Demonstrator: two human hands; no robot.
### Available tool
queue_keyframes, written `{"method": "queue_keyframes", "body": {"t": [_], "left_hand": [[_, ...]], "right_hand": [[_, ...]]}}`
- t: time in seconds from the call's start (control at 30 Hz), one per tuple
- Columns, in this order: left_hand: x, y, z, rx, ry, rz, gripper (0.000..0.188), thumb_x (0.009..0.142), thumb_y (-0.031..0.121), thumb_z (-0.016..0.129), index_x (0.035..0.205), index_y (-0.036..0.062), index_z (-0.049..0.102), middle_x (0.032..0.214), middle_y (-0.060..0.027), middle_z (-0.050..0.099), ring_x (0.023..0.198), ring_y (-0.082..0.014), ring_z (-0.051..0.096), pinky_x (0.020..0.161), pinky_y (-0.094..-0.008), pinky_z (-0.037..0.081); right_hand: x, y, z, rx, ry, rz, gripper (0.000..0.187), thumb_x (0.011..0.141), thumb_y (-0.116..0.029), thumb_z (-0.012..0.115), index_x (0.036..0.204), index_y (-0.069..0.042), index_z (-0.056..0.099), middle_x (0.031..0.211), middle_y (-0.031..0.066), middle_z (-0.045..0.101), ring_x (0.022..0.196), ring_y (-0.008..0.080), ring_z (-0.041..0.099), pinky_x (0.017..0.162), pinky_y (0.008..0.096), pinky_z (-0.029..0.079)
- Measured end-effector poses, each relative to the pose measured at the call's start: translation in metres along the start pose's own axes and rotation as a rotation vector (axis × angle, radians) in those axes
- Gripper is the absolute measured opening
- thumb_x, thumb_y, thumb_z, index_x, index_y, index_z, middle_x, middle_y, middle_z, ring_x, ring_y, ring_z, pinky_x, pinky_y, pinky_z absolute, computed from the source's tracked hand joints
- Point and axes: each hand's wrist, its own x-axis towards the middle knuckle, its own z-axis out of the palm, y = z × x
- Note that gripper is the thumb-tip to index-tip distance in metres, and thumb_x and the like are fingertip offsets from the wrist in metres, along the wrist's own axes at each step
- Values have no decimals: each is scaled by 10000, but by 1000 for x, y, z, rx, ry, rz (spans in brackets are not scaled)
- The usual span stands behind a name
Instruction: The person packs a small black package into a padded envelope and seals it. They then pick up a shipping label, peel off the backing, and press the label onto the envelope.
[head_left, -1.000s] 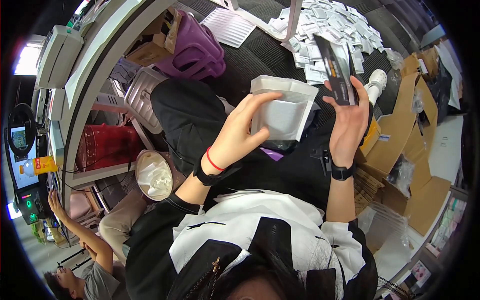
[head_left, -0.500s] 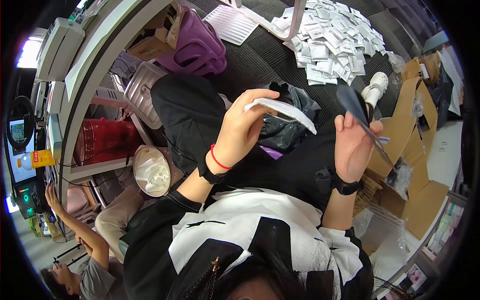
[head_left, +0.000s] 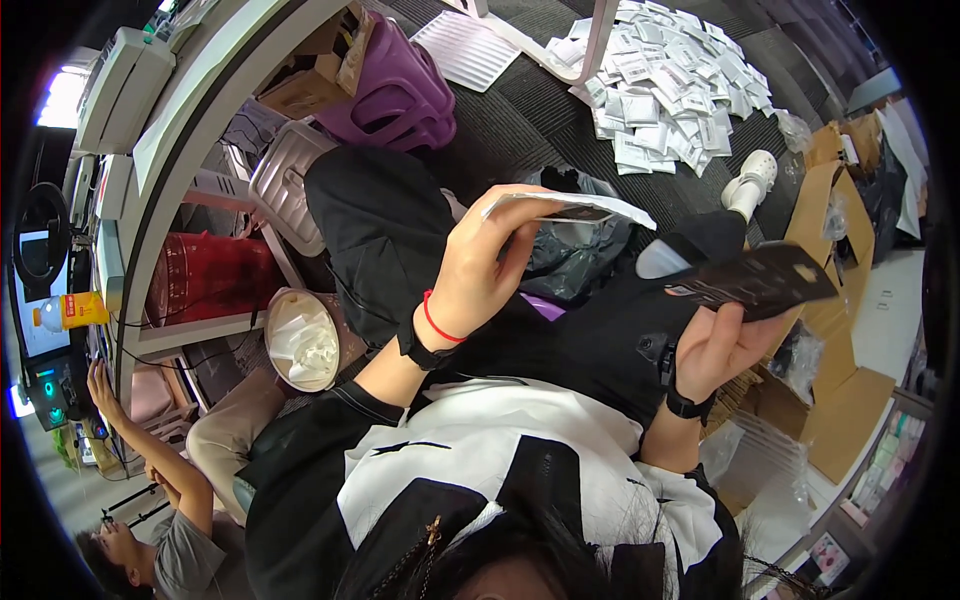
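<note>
My left hand (head_left: 475, 262) is closed on a thin white packet (head_left: 615, 207), pinched at its left end and seen nearly edge-on. Thumb and fingers of my right hand (head_left: 722, 350) grip a flat black package (head_left: 770, 278) with a small hang hole at its far right corner. A pale rounded piece (head_left: 660, 260) shows at the package's left end; what it is, I cannot tell. The two held things are close but apart, above my lap. Below the white packet, a black plastic bag (head_left: 575, 255) lies between my knees.
Many white packets (head_left: 665, 90) lie heaped on the floor ahead. At right are opened cardboard boxes (head_left: 835, 370) and clear plastic. A paper-filled bin (head_left: 303, 342), a red bucket (head_left: 215, 280) and a purple stool (head_left: 400, 95) stand left, near a desk. Another person (head_left: 190, 550) sits at lower left.
My right hand has turned, bringing the black package from a steep, blurred position to lying across with its flat face showing. The white packet has swung up to nearly level.
</note>
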Motion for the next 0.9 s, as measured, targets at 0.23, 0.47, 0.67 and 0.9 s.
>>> {"method": "queue_keyframes", "body": {"t": [0.23,0.47,0.67,0.9], "left_hand": [[-9,2,3,-49,82,-27,378,768,-146,613,1099,23,546,1060,-150,656,983,-319,650,834,-346,527],[0,-1,-7,57,-72,73,317,716,-127,650,1009,-8,630,1102,-190,656,1072,-344,629,924,-364,509],[2,6,-6,-88,-117,-51,342,698,-154,629,1008,-12,635,1125,-187,647,1039,-329,639,880,-339,507],[-2,-4,-12,-69,-215,-131,234,746,-100,671,959,-5,656,1080,-157,659,975,-277,655,830,-317,513]], "right_hand": [[10,-29,10,177,-484,-82,297,858,-41,629,1106,40,487,1206,413,463,1066,421,595,877,423,532],[19,-19,28,-226,-498,-276,264,799,-70,686,1007,42,567,994,277,645,812,340,663,680,354,540],[32,-11,35,-378,-488,-204,241,786,50,651,1022,25,604,989,194,661,855,283,663,759,318,523],[47,-17,43,-557,-672,8,189,855,78,548,1024,22,613,890,146,612,765,246,625,675,314,485]]}}
